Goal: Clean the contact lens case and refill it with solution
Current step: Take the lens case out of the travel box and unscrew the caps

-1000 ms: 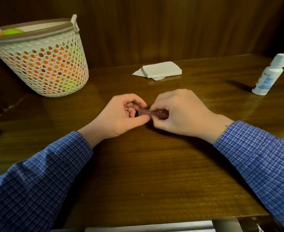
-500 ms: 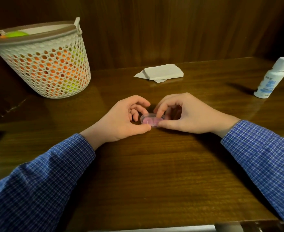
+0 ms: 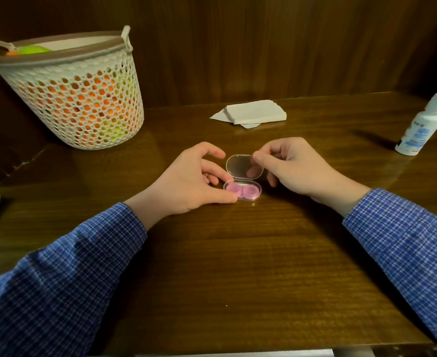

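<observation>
Dark wooden table (image 3: 238, 266) carries the contact lens case (image 3: 242, 192) at centre, its clear lid (image 3: 244, 166) standing raised. Right hand (image 3: 297, 167) pinches the lid's upper right edge between thumb and forefinger. Left hand (image 3: 189, 180) grips the case base at its left end. Folded tissues (image 3: 254, 112) lie at 12 o'clock from the case. Solution bottle (image 3: 422, 124) stands capped at 2 o'clock, well apart. Mesh basket (image 3: 78, 99) holding orange and green items sits at 10 o'clock.
</observation>
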### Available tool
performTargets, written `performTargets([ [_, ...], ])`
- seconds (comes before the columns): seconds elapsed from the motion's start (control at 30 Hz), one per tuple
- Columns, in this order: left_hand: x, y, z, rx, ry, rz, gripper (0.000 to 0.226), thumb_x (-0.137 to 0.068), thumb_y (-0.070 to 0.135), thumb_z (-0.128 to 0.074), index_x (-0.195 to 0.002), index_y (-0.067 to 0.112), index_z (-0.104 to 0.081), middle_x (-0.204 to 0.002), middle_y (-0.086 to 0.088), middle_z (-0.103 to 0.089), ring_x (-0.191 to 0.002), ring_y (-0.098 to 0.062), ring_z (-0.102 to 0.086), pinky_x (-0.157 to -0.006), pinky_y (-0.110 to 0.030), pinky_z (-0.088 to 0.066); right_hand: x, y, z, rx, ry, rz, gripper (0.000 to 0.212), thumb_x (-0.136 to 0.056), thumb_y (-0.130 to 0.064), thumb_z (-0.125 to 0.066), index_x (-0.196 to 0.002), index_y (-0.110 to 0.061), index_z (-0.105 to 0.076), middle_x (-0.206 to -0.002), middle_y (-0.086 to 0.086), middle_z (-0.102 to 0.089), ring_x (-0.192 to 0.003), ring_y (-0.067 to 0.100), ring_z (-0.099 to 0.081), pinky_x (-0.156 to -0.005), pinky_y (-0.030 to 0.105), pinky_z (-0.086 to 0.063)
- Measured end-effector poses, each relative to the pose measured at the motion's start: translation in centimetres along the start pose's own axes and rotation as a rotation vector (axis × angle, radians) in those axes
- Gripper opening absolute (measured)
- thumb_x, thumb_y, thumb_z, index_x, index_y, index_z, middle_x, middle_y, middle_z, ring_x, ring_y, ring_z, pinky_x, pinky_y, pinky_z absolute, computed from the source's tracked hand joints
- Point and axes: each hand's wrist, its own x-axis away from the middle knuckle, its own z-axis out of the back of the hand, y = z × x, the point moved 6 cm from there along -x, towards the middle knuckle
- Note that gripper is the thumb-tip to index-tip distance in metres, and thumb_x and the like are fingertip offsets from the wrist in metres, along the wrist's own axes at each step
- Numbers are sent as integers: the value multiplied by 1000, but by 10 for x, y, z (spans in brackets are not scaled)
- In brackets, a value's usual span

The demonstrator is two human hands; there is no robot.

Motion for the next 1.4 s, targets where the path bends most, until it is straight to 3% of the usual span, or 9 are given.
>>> performTargets([
  [0.2,4,2,0,-8,66,6,77,-68,36,-93,-130,35,-48,-93,28,-76,-90,8,-69,-69,-4,-51,-4,9,1,16,88,-99,21,-101,-28,-64,-84,-26,-76,-73,-14,-77,-46,1,-58,-50,12,-51],
  [0.37,7,4,-1,-26,97,4,78,-67,37,-94,-130,35,-48,-93,27,-76,-90,6,-69,-70,-8,-53,-7,14,5,75,163,-143,20,-96,-33,-71,-77,-31,-76,-56,-16,-68,-52,-1,-62,-47,13,-45],
  [0.6,8,5,-1,-65,127,14,80,-64,40,-95,-130,34,-51,-94,26,-76,-88,5,-70,-68,-11,-56,-9,10,0,226,162,-134,13,-95,-32,-72,-87,-25,-80,-81,-16,-69,-75,5,-65,-59,16,-43],
  [0.73,9,5,-1,-83,154,21,78,-65,39,-95,-130,33,-53,-93,24,-77,-89,4,-71,-68,-12,-57,-6,4,2,238,200,-60,10,-96,-35,-69,-95,-30,-78,-86,-19,-67,-81,0,-62,-62,11,-42],
  [0.83,11,4,2,-105,214,32,76,-67,41,-94,-130,34,-53,-93,20,-77,-89,2,-70,-69,-13,-57,5,-15,8,225,284,144,6,-93,-33,-71,-95,-38,-70,-86,-24,-65,-86,-1,-62,-61,8,-48],
  [0.93,12,1,5,-94,261,52,77,-67,42,-93,-131,34,-50,-95,19,-76,-90,0,-70,-69,-14,-54,12,-26,0,247,168,297,9,-90,-30,-72,-98,-34,-74,-81,-24,-65,-88,-5,-62,-67,5,-47],
  [1.07,11,-2,4,-83,276,71,82,-66,43,-94,-133,34,-48,-94,20,-75,-89,3,-69,-68,-13,-55,9,-14,-14,335,-22,191,12,-92,-41,-72,-100,-34,-76,-80,-20,-67,-85,-9,-59,-59,5,-43],
  [1.23,10,-3,5,-80,286,62,82,-65,45,-94,-133,35,-49,-91,22,-75,-90,11,-66,-70,-16,-56,9,-11,-18,355,-21,157,12,-92,-47,-70,-94,-36,-76,-77,-16,-68,-71,1,-62,-55,10,-39],
  [1.4,11,-3,5,-90,283,42,72,-67,45,-93,-125,37,-52,-93,21,-76,-88,6,-69,-73,-16,-56,8,-11,-18,309,-38,127,8,-89,-46,-74,-86,-38,-73,-76,-16,-68,-79,-7,-61,-53,8,-44],
])
